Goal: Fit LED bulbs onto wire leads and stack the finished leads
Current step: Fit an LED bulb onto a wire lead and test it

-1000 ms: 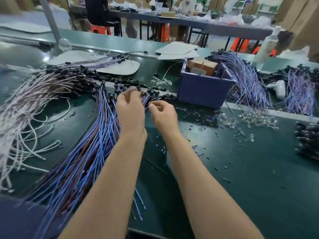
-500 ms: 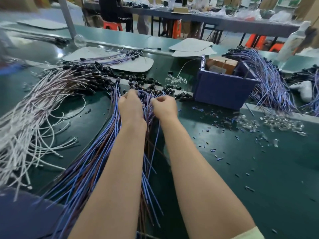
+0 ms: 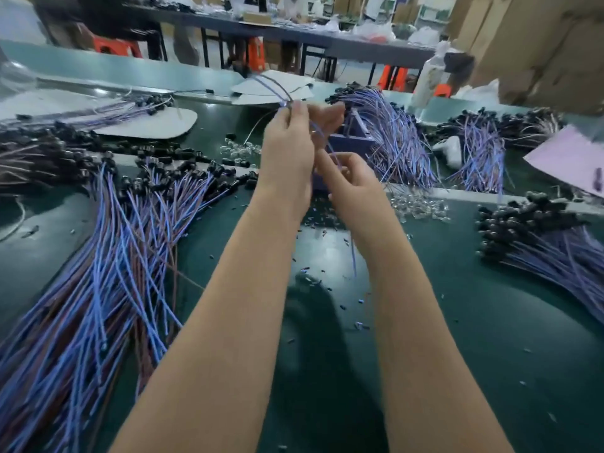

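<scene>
because a single wire lead [image 3: 353,256] is limp and would snag among the others, you hold it up clear of the table [image 3: 490,322], strung between both hands over the middle of the work area. your left hand [image 3: 287,148] is the higher one, its fingertips pinching the lead near its upper end, where thin strands stick up past the fingers. that looks like the end meant to take a bulb, though blur hides whether one is seated. your right hand [image 3: 354,188] sits just below and to the right, fingers curled round the lower run of the same lead, probably to steady it, and the tail hangs free beneath that hand. the clear led bulbs [image 3: 420,207] lie in a loose heap just beyond your right hand, likely kept near for an easy reach. the big spread of blue and brown leads [image 3: 114,256] fans out to your left, well apart from the one you hold, and another bundle [image 3: 539,243] rests to the right. which of them is the finished stack cannot be told.
</scene>
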Tool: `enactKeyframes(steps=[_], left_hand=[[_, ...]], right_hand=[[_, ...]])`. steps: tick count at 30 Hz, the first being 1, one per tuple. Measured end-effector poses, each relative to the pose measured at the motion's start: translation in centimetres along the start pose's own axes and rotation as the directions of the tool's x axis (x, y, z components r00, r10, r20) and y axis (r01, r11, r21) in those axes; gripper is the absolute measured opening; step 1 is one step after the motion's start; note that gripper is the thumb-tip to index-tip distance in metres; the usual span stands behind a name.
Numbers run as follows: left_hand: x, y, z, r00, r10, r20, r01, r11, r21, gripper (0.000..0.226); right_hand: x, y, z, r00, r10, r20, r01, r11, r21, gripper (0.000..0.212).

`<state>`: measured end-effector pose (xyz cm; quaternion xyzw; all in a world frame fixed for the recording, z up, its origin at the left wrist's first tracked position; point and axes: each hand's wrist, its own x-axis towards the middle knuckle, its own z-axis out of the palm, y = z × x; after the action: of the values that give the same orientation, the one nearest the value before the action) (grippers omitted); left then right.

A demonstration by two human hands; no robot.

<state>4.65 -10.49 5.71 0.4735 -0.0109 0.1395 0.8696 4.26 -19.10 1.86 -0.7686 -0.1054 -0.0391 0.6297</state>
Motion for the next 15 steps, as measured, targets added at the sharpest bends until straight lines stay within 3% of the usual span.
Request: enactKeyframes(steps=[3, 5, 7, 9, 11, 12, 14, 15], left_hand=[[0.9, 1.1, 1.1, 0.999, -0.042, 0.004, 0.038, 0.866, -0.499, 0.027], [1.6, 1.3, 0.1, 0.993, -0.048, -0.105, -0.023, 0.808, -0.589, 0.024], [1.3, 0.3, -1.1, 0.984, -0.043, -0.170, -0.026, 0.923, -0.383, 0.024], [0.2, -2.2, -1.6, 0.995, -0.089, -0.049, 0.090, 0.996, 0.012, 0.026], [-0.9, -4.8, -2.0, 0.987, -0.148, 0.063, 0.111, 0.909, 0.402, 0.025], [-1.0, -5.7, -2.2, 0.991, -0.126, 0.052, 0.080, 0.847, 0.526, 0.027], [-0.6, -6.7, -3.0, 0.998, -0.027, -0.053, 0.054, 0.780, 0.624, 0.037], [-0.3, -6.9, -3.5, 0.992, 0.010, -0.124, 0.066, 0.803, 0.592, 0.041]], right_hand=[[-1.4, 1.1, -2.0, 0.917, 0.068, 0.392, -0.207, 0.923, 0.325, 0.029], [-1.6, 1.7, -3.4, 0.900, 0.033, 0.435, -0.238, 0.872, 0.427, 0.031], [-1.1, 2.4, -4.3, 0.917, 0.047, 0.395, -0.233, 0.869, 0.436, 0.031], [-0.4, 2.9, -3.9, 0.921, 0.074, 0.382, -0.239, 0.883, 0.404, 0.031], [-0.1, 3.4, -2.7, 0.912, 0.119, 0.392, -0.267, 0.898, 0.349, 0.029], [0.0, 3.8, -2.4, 0.914, 0.144, 0.380, -0.269, 0.915, 0.299, 0.028], [0.0, 4.7, -2.8, 0.920, 0.197, 0.338, -0.253, 0.959, 0.129, 0.028], [0.0, 5.0, -3.5, 0.915, 0.231, 0.330, -0.256, 0.966, 0.032, 0.026]])
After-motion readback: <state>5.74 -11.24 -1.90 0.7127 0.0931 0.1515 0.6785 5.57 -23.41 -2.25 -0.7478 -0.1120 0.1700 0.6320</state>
